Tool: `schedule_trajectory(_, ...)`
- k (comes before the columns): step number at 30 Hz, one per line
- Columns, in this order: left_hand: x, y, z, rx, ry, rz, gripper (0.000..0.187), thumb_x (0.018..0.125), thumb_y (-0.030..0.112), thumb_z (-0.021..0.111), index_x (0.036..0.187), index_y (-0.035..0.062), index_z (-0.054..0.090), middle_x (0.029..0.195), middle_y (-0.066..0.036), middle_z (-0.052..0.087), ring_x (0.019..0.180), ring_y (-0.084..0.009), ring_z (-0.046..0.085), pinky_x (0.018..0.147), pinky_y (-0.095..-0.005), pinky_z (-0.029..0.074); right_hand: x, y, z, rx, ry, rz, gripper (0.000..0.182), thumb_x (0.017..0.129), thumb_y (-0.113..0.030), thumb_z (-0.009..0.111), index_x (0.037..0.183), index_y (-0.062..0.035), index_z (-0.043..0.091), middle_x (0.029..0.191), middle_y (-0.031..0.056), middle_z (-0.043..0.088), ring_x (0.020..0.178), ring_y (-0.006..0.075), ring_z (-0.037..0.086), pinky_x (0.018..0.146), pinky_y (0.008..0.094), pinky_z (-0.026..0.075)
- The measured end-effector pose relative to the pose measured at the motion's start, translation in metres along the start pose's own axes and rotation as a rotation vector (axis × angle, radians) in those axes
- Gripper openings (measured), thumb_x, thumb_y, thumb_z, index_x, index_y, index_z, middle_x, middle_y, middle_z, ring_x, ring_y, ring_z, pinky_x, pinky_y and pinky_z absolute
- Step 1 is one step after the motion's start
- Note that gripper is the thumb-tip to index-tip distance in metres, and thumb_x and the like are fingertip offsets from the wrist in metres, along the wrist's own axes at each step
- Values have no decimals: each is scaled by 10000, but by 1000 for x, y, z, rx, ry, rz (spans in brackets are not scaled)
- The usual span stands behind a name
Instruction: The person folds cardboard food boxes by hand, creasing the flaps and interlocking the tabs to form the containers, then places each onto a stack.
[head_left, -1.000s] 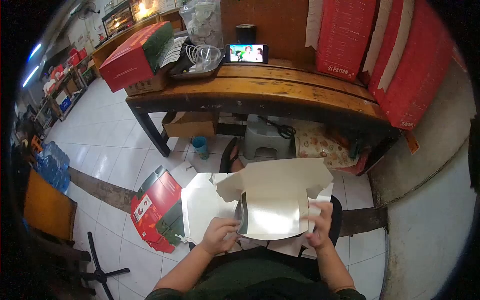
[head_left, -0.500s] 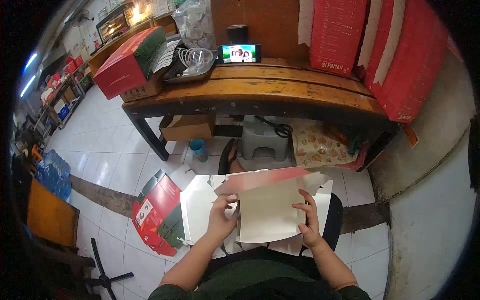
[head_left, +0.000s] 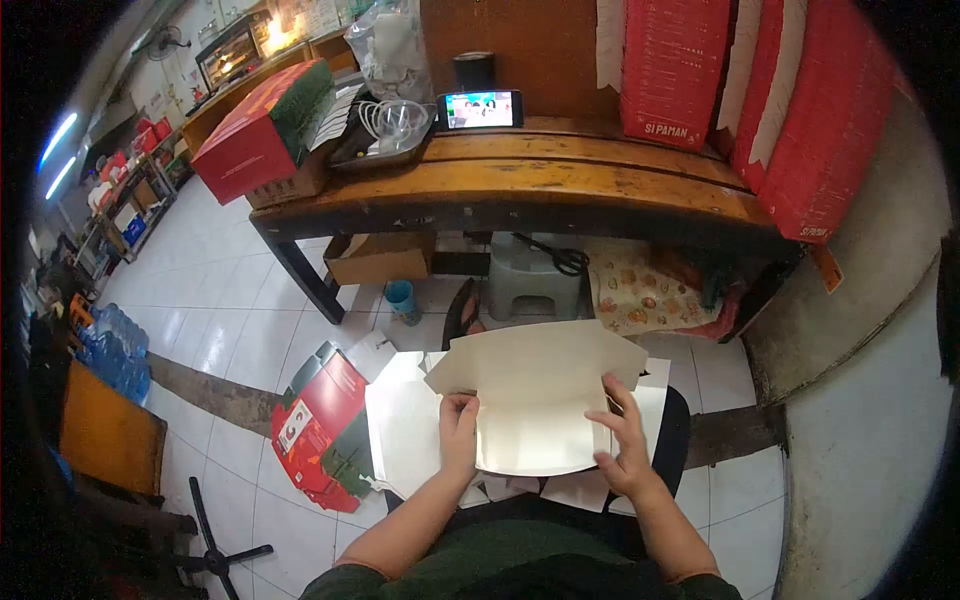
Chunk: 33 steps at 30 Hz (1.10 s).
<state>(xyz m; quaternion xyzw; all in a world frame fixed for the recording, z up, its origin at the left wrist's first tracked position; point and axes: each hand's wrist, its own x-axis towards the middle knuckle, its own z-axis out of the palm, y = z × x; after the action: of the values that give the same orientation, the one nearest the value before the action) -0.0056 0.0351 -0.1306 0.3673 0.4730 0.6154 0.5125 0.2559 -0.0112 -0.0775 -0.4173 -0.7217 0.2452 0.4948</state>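
A partly folded cardboard box (head_left: 535, 440), cream-coloured inside, lies on my lap with its wide lid flap (head_left: 535, 355) standing up at the far side. My left hand (head_left: 459, 435) is closed on the box's left wall. At the right wall, my right hand (head_left: 627, 440) has curled fingers reaching over the edge, the thumb lower down and apart from them. Beneath the box are flat white cardboard blanks (head_left: 400, 420). To the left lies a red and green printed cardboard piece (head_left: 320, 425).
Ahead stands a wooden bench (head_left: 560, 180) with a lit phone (head_left: 481, 109), a black tray (head_left: 380, 150) and a red box (head_left: 250, 130). Tall red cartons (head_left: 675, 75) stand at its right. Below are a grey stool (head_left: 535, 285), scissors (head_left: 560, 257) and a blue cup (head_left: 402, 300).
The lid flap has swung up, so its cream inner face shows where its reddish outer side was visible before. My hands stay at the box's two sides.
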Motion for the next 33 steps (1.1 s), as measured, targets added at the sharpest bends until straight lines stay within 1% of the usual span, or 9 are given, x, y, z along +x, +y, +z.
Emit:
schedule_trajectory(2,-2,-1,-5,61,5,83,159,1002,161,553,1058,16,521,1037,-92,566,973,-189,575,878,-316,477,5,-33,-22,-235,-100,-1,488,650,-335,921,1016,-100,698,1544,260,353,1378,434,440,1065,516,446)
schedule_trajectory(7,-5,-25,-19,-21,50,4,164,1002,142,525,1099,16,481,1083,-121,530,1019,-232,591,880,-353,505,-28,-31,-43,-382,-37,153,390,583,-53,893,838,-48,598,1436,265,505,1245,403,587,979,384,521)
schedule_trajectory(11,-25,-13,-1,336,-535,-220,345,882,118,708,1187,64,558,1210,-132,558,1125,-254,570,914,-349,506,-54,-15,-86,-536,369,85,361,621,-37,879,836,-72,592,1273,248,624,1257,407,574,975,437,509)
schedule_trajectory(13,-35,28,23,676,-1035,280,480,856,217,756,1273,74,567,1258,-153,562,1222,-307,529,1020,-401,456,-72,7,-116,-616,581,170,375,654,-40,881,866,-46,572,1371,267,535,1290,368,544,941,424,516)
schedule_trajectory(16,-40,10,31,1001,-1290,630,539,846,279,770,1307,79,574,1297,-153,563,1285,-326,481,1090,-437,398,-85,20,-155,-692,789,348,374,719,-95,861,886,-20,535,1322,303,547,1319,442,487,1019,492,436)
schedule_trajectory(19,-32,-8,31,1002,-1398,456,537,821,313,784,1271,77,608,1327,-148,549,1294,-334,470,1088,-442,407,-111,48,-185,-881,811,462,371,738,-100,843,915,3,535,1374,329,501,1344,470,450,1046,492,402)
schedule_trajectory(29,-33,7,30,904,-1253,262,203,951,175,646,1136,99,676,1017,-144,684,1030,-337,640,910,-428,516,-213,142,-181,-841,534,655,490,672,-92,835,1071,-11,562,1140,225,570,1149,433,521,972,486,438)
schedule_trajectory(32,-41,14,28,802,-1078,575,195,940,168,626,1116,90,657,953,-112,664,901,-321,650,800,-421,531,-143,87,-152,-1192,757,361,440,774,-127,801,1114,-20,543,1022,177,609,1009,355,599,861,436,499)
schedule_trajectory(33,-43,18,28,813,-1058,597,197,934,161,624,1116,93,656,953,-107,664,900,-315,651,795,-419,529,-122,71,-141,-895,761,460,412,811,-147,782,1119,-17,543,988,159,616,940,317,616,812,410,514)
